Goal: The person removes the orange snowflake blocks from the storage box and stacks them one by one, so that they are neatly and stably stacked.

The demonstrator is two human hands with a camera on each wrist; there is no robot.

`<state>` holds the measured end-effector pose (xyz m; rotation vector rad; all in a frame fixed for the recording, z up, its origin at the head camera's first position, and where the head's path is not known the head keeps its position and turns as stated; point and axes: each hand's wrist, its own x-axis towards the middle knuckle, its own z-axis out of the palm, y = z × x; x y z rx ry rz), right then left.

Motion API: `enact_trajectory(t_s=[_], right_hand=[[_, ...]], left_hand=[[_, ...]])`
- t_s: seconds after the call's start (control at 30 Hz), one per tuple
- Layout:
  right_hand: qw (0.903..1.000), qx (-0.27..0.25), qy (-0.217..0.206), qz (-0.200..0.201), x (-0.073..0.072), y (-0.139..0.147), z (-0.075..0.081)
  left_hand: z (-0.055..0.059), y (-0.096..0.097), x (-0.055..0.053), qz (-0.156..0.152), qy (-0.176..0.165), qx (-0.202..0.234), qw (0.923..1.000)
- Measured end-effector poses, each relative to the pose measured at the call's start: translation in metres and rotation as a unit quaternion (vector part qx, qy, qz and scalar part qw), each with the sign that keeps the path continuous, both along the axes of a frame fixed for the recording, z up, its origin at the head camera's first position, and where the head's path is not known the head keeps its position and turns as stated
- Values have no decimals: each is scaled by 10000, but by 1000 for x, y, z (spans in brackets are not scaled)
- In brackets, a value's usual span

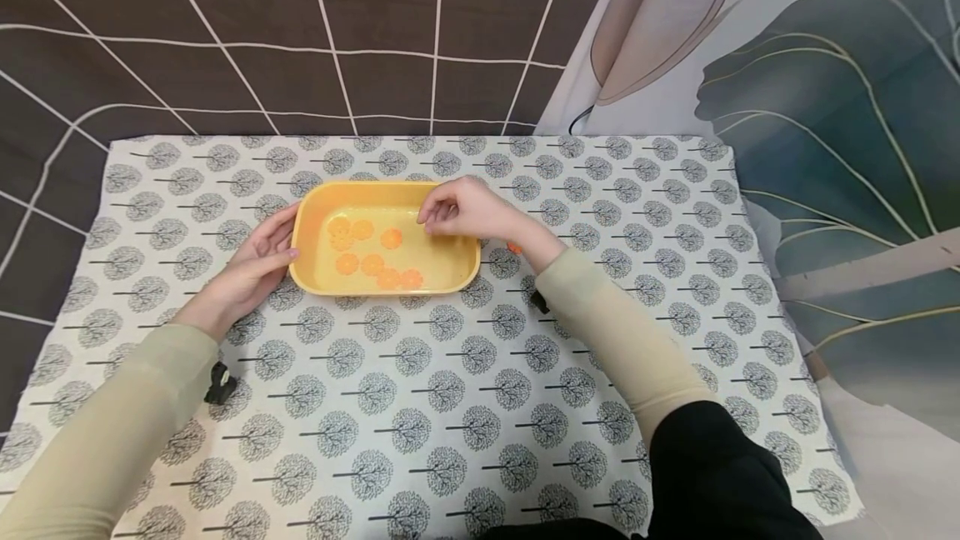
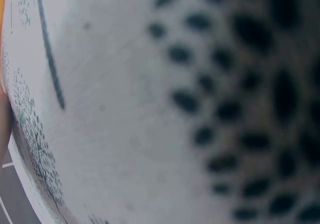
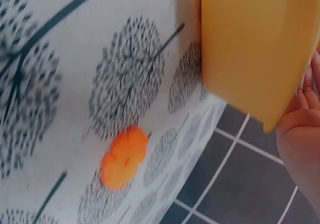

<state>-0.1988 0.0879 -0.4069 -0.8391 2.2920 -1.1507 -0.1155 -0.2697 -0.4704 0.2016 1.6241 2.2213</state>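
A yellow rectangular basin (image 1: 442, 284) stands on the patterned cloth, with several thin orange flower-shaped slices (image 1: 372, 265) lying on its bottom. My left hand (image 1: 258, 255) grips the basin's left end, its thumb at the rim and its fingers along the outer wall. Over the right end, inside the rim line, hovers my right hand (image 1: 468, 208); its fingers are loosely curled and nothing shows between them. Just right of the basin, partly behind the right wrist in the head view, an orange slice (image 3: 125, 158) lies on the cloth.
The table's white cloth (image 1: 450, 390) carries a print of dark trees. Behind it hangs a dark sheet (image 1: 262, 15) with white grid lines, and a leaf-patterned curtain (image 1: 825, 107) falls at the right. Mostly blurred cloth fills the left wrist view.
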Motion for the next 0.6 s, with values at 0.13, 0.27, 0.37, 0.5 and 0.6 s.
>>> enact_trajectory(t_s=[0.13,0.27,0.37,0.5,0.6], right_hand=[[9995,217,2,237,2,-11,-5],[9979,442,87,475,3,-19,-7],[9962,569,105,646,5,-23,-8],[9938,673,-14,887,8,-28,-10],[9910,759,-111,1099,10,-31,-12]], left_hand=[[-1,0,-1,-8,-17,-4,10000],[-1,-1,-1,-25,-24,-8,10000],[-1,-2,-1,-40,-25,-17,10000],[-1,-2,-1,-56,-35,-28,10000],[-2,-2,-1,-60,-37,-31,10000]])
